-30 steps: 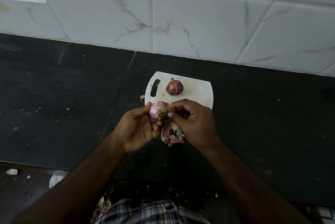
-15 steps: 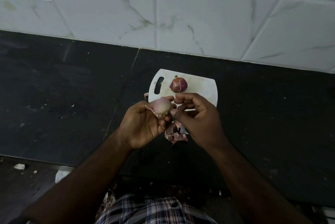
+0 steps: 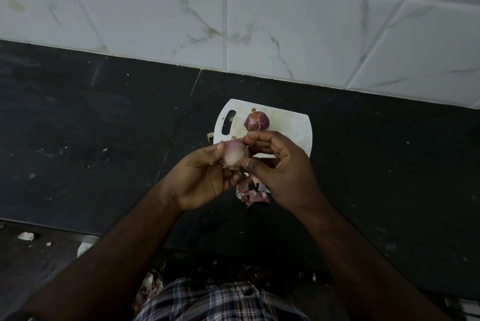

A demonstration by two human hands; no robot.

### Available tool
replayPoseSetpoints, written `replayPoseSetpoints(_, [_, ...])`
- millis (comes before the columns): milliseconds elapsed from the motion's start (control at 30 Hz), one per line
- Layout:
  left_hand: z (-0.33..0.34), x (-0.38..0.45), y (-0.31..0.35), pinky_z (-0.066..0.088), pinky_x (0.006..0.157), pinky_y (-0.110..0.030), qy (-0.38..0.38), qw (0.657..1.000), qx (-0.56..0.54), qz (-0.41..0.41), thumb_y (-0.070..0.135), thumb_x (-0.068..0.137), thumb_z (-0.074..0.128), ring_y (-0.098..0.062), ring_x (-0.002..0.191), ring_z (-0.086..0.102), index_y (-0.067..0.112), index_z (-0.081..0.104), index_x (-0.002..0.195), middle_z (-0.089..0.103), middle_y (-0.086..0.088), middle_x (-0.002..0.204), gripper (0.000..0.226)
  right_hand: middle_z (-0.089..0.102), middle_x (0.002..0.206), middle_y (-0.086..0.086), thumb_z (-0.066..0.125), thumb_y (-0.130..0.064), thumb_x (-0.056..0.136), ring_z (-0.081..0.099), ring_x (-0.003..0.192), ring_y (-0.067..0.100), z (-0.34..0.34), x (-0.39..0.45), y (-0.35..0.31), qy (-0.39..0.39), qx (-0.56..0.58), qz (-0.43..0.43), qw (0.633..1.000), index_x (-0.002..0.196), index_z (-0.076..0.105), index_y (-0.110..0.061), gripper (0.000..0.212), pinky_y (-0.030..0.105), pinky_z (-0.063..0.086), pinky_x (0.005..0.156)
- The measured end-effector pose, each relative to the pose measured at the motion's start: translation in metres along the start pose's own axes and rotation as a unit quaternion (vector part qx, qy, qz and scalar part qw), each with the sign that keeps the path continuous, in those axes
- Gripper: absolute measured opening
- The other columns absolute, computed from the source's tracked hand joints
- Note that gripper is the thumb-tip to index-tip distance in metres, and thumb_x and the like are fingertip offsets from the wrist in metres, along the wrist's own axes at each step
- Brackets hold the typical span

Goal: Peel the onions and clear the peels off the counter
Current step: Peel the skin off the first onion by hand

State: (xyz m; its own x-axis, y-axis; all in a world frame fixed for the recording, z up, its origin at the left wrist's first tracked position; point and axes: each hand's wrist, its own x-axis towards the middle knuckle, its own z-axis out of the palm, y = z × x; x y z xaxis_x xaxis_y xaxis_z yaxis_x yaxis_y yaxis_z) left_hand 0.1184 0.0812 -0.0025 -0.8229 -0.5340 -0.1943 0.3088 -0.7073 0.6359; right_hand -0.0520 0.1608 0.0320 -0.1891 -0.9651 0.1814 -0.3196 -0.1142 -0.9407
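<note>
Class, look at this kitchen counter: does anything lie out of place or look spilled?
Yes. Loose onion peels lie piled on the black counter beside the cutting board, not on it. A small scrap sits off the board's left edge.

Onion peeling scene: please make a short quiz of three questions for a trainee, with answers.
1. True or false: the onion on the cutting board is already peeled.
2. Which hand holds the pale onion?
3. Where does the pile of peels lie: A on the board, B on the counter, C on the floor?

Key
1. False: the dark onion keeps its skin.
2. The left hand holds the pale onion.
3. B: the peels lie on the counter.
</note>
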Motion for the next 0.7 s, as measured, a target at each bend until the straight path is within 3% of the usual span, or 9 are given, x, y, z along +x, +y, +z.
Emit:
replayPoseSetpoints(133, [-0.006, 0.001, 0.003, 0.05, 0.1, -0.034, -0.03, 0.999, 0.016, 0.007, 0.026, 0.084, 0.08, -0.022, 0.11, 0.063, 0.0, 0.051, 0.142, 0.061, -0.014, 0.124, 0.07, 0.073, 0.104, -0.012, 0.08, -0.003, 0.077, 0.069, 0.102, 0.007, 0.0, -0.001, 0.0, 0.008, 0.001, -0.02, 1.0, 0.108, 0.068, -0.023, 0.039, 0.031, 0.057, 0.089])
replayPoseSetpoints(233, [-0.011, 0.001, 0.003, 0.046, 0.107, -0.038, -0.054, 0.999, 0.004, 0.008, 0.018, 0.087, 0.077, -0.026, 0.119, 0.061, 0.0, 0.042, 0.148, 0.057, -0.017, 0.135, 0.072, 0.072, 0.095, -0.01, 0.082, -0.002, 0.074, 0.07, 0.094, 0.007, -0.001, 0.0, 0.002, 0.03, -0.014, -0.022, 0.999, 0.1, 0.069, -0.018, 0.033, 0.026, 0.057, 0.082])
replayPoseSetpoints(333, [-0.012, 0.0, 0.002, 0.048, 0.108, -0.04, -0.057, 0.998, -0.004, 0.01, 0.014, 0.089, 0.074, -0.03, 0.122, 0.059, -0.002, 0.038, 0.15, 0.053, -0.022, 0.14, 0.073, 0.07, 0.092, -0.012, 0.082, -0.002, 0.074, 0.068, 0.092, 0.006, -0.003, 0.0, 0.0, 0.025, -0.018, -0.021, 0.999, 0.098, 0.067, -0.026, 0.037, 0.023, 0.057, 0.08])
replayPoseSetpoints(400, [-0.011, 0.001, 0.001, 0.047, 0.109, -0.04, -0.058, 0.998, -0.009, 0.008, 0.014, 0.09, 0.073, -0.032, 0.125, 0.056, -0.003, 0.036, 0.15, 0.049, -0.025, 0.143, 0.073, 0.068, 0.095, -0.018, 0.081, -0.003, 0.074, 0.067, 0.097, 0.007, -0.005, 0.001, -0.004, -0.006, -0.008, -0.012, 1.0, 0.099, 0.063, -0.039, 0.048, 0.029, 0.058, 0.084])
replayPoseSetpoints(467, [-0.012, 0.001, 0.001, 0.048, 0.108, -0.041, -0.054, 0.998, -0.019, 0.006, 0.013, 0.091, 0.071, -0.033, 0.124, 0.057, -0.004, 0.036, 0.15, 0.05, -0.026, 0.141, 0.071, 0.066, 0.101, -0.024, 0.082, -0.004, 0.074, 0.064, 0.103, 0.007, -0.006, 0.003, -0.005, -0.039, -0.008, 0.003, 0.999, 0.1, 0.06, -0.041, 0.05, 0.037, 0.058, 0.088])
replayPoseSetpoints(567, [-0.01, 0.001, 0.002, 0.049, 0.107, -0.042, -0.051, 0.998, -0.032, 0.003, 0.01, 0.094, 0.061, -0.035, 0.123, 0.059, -0.003, 0.036, 0.15, 0.049, -0.028, 0.144, 0.063, 0.066, 0.102, -0.02, 0.084, -0.008, 0.071, 0.064, 0.1, 0.008, -0.004, 0.004, -0.003, -0.029, -0.027, 0.012, 0.999, 0.1, 0.061, -0.034, 0.045, 0.043, 0.058, 0.085])
replayPoseSetpoints(700, [-0.003, 0.001, 0.002, 0.056, 0.097, -0.041, -0.017, 0.999, -0.045, 0.0, 0.009, 0.097, 0.047, -0.035, 0.116, 0.065, -0.003, 0.045, 0.144, 0.055, -0.028, 0.138, 0.049, 0.065, 0.099, -0.008, 0.087, -0.01, 0.069, 0.063, 0.091, 0.008, -0.001, 0.004, -0.002, -0.029, -0.061, -0.003, 0.998, 0.099, 0.06, -0.021, 0.041, 0.029, 0.057, 0.08])
